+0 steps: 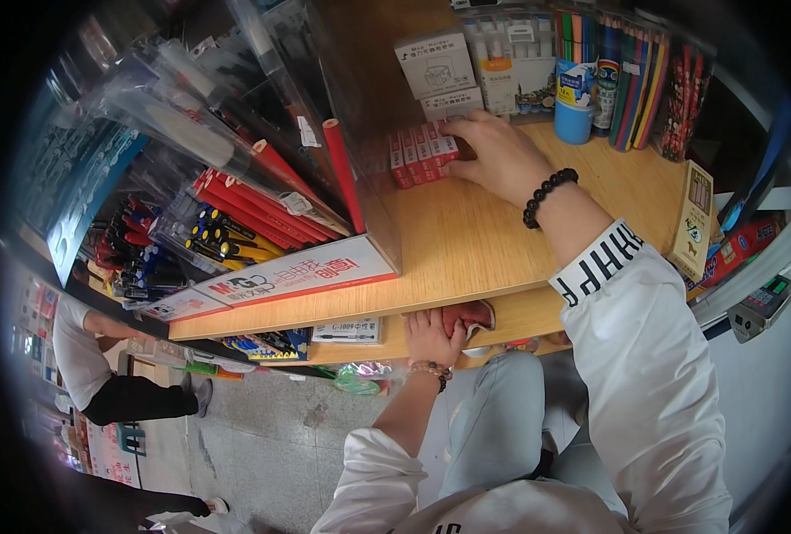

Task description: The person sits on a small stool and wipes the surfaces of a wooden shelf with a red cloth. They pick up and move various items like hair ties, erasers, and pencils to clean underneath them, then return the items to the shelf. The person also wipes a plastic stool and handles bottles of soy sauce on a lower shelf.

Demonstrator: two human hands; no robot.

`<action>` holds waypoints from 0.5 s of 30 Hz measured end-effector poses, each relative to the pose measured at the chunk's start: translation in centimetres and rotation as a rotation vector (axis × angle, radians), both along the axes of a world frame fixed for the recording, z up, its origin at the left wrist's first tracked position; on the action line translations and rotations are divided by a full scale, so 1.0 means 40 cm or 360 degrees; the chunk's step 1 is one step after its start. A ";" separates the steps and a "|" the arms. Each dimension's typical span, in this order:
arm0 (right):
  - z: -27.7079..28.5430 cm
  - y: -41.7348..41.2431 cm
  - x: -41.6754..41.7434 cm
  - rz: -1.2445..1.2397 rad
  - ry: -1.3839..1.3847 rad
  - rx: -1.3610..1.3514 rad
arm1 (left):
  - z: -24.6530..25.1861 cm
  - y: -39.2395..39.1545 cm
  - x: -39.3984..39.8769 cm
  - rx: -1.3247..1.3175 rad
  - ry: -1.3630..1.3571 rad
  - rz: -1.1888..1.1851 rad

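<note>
My right hand (492,152) reaches onto the upper wooden shelf (475,227), its thumb and fingers against the right end of a row of small red-and-white boxes (422,152). Two white mop holder boxes (435,67) are stacked just behind the row. Lower down, my left hand (433,339) rests at the edge of the lower shelf (532,312), with its fingers on a dark red cloth (470,316). A white box of gel pens (347,331) lies to the left of that hand.
Clear display compartments hold red pencils (255,213) and yellow-and-black pens (228,241) at left. Marker sets (502,73), a blue pencil tub (574,120) and colored pencils (639,93) line the back right. A tan box (692,217) stands at the shelf's right end. A person (95,364) is at far left.
</note>
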State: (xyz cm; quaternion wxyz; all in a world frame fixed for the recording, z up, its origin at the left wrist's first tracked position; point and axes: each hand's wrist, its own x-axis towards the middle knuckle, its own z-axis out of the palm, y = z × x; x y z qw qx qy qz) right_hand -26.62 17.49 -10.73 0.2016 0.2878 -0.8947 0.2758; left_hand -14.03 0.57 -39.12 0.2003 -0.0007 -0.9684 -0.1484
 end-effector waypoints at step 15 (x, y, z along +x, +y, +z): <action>-0.042 -0.113 -0.021 0.0298 0.0749 -0.0020 | -0.001 -0.002 0.001 0.0003 0.0093 0.0005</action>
